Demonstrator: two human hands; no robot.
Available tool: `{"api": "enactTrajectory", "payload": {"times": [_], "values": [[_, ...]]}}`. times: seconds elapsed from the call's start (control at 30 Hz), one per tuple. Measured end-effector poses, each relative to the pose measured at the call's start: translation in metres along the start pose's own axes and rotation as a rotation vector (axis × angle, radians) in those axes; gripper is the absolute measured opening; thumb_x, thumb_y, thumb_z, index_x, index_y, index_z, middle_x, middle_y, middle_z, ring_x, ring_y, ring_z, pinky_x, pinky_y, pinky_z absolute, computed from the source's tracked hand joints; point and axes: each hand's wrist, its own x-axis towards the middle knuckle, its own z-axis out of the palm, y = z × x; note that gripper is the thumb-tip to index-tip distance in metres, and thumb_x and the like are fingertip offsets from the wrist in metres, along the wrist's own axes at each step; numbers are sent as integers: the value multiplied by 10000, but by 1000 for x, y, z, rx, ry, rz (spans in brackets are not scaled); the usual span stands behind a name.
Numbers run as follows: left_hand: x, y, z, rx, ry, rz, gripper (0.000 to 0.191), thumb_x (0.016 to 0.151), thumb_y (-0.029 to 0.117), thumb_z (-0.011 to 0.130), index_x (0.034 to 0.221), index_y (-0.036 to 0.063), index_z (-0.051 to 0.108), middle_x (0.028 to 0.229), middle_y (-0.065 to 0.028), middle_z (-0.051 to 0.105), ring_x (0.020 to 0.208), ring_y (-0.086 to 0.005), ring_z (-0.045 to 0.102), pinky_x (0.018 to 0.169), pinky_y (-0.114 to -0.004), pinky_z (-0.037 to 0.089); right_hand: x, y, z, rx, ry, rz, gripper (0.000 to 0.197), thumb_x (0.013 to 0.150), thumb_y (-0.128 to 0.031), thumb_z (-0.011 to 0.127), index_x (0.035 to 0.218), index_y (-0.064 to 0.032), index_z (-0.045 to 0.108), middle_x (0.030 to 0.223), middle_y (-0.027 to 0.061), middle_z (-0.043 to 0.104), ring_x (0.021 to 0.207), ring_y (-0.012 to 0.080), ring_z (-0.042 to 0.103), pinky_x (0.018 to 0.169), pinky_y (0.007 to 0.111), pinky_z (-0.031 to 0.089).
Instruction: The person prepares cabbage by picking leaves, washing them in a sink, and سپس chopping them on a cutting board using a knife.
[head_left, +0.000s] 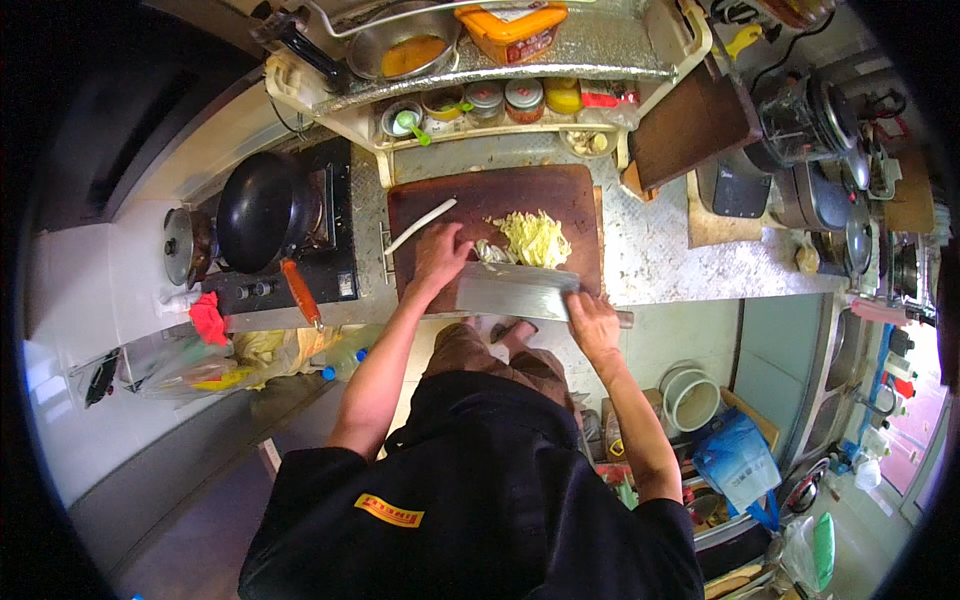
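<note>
My right hand (594, 327) grips a cleaver (517, 291) by its handle, whose end sticks out to the right of the fist. The broad blade lies low over the near edge of a dark wooden cutting board (480, 189). Beside the blade's left end is my left hand (441, 259), fingers apart, with nothing visible in it. Just right of its fingertips sits a small group of pale slices (493, 253), touching a heap of shredded yellow-green cabbage (537, 238). A long white stalk, perhaps scallion (420, 225), lies slantwise at the board's left side.
A black wok (255, 212) with an orange handle (301, 294) stands on the stove to the left. Behind the board, a shelf holds several seasoning jars (523, 99) and an orange tub (513, 31). Another wooden board (694, 127) leans at right. A bowl of garlic (588, 141) stands behind.
</note>
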Motion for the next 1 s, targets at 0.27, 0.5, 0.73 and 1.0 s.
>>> {"api": "enactTrajectory", "payload": {"times": [0.27,0.5,0.73,1.0], "values": [[-88,-54,-13,-267,50,-247,312,880,231,675,1122,42,621,850,-111,665,782,-236,628,718,-349,507,7,108,-10,50,56,231,615,678,-119,733,1251,-58,519,912,112,562,833,305,566,741,411,466],[-120,-20,-22,-360,-149,-241,384,888,246,648,1219,65,575,1078,-168,673,1028,-324,645,877,-409,516,15,159,40,96,80,282,515,708,-82,618,1211,-42,512,987,182,579,906,379,550,817,474,445],[-57,70,-99,-375,-29,90,356,864,142,667,1190,23,584,1072,-170,638,955,-310,634,841,-373,514,26,129,-8,6,-73,247,486,679,-116,652,1158,-61,589,1062,132,586,977,336,534,869,464,418],[72,214,-183,-475,20,661,366,876,127,663,1209,6,570,1047,-142,663,928,-232,651,815,-335,520,81,-30,-282,980,652,227,283,851,-118,646,1100,16,644,830,103,635,761,206,601,725,331,472]]}}
